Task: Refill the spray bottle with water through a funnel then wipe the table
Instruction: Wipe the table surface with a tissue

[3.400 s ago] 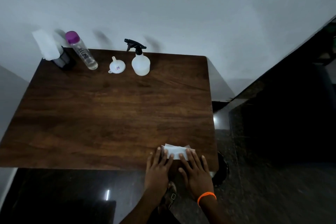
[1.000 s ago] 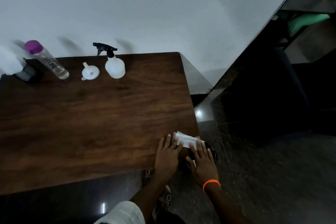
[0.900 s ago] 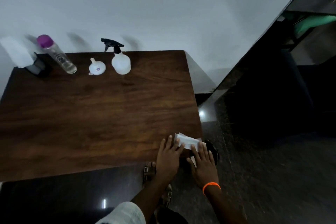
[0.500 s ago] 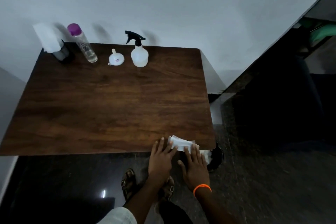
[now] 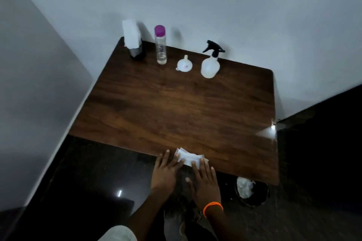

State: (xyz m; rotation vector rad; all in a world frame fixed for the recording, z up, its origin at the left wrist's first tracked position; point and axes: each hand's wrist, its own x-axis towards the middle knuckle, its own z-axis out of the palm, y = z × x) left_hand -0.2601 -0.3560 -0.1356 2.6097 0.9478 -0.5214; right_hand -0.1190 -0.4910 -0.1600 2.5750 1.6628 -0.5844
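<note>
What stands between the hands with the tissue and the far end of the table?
Nothing visible until the far edge, where the water bottle, funnel, spray bottle and tissue holder stand along the table.

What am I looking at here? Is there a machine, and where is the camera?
There is no machine. A person wears one wide-angle camera on the head, looking forward and down, so you see their own two bare hands.

The left hand and the right hand, which has an orange band at the wrist, lie flat with the fingers spread on a folded white cloth at the near edge of a dark wooden table. Nothing is gripped; the cloth is pressed down.

Along the far edge, by the wall, stand a dark holder of white tissue, a clear bottle with a purple cap, a small white funnel and a white spray bottle with a black trigger head. A bin with white waste stands on the floor below the table's near right corner.
</note>
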